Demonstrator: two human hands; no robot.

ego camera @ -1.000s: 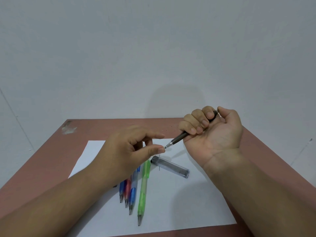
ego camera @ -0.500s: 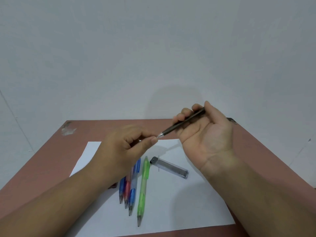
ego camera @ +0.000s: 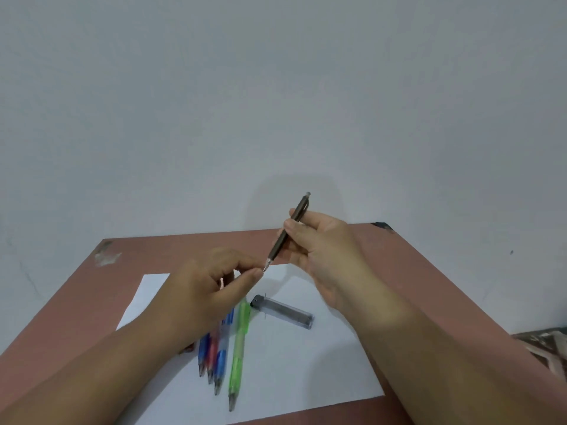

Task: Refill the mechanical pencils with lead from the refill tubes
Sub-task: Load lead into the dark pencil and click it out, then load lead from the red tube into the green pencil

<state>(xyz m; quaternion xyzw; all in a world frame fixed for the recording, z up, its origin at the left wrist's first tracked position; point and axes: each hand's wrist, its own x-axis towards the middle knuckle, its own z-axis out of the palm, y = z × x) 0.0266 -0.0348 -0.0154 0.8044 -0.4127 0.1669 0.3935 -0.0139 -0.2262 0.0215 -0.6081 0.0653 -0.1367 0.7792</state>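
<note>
Above the white paper sheet (ego camera: pixel 306 378) on the reddish-brown table (ego camera: pixel 399 256), the right hand (ego camera: pixel 322 250) pinches a slim dark-grey mechanical pencil (ego camera: pixel 288 231), tip pointing toward 7 o'clock. At that tip the left hand (ego camera: pixel 211 286) has thumb and forefinger closed together; what they hold is too small to tell. Toward 6 o'clock lie a clear plastic lead refill tube (ego camera: pixel 282 312) and green (ego camera: pixel 239 354), blue (ego camera: pixel 221 360) and red (ego camera: pixel 212 354) pencils.

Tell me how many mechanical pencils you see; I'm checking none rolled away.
5. The dark pencil is in the right hand; two blue, one red and one green lie on the paper. The left arm may hide more.
</note>
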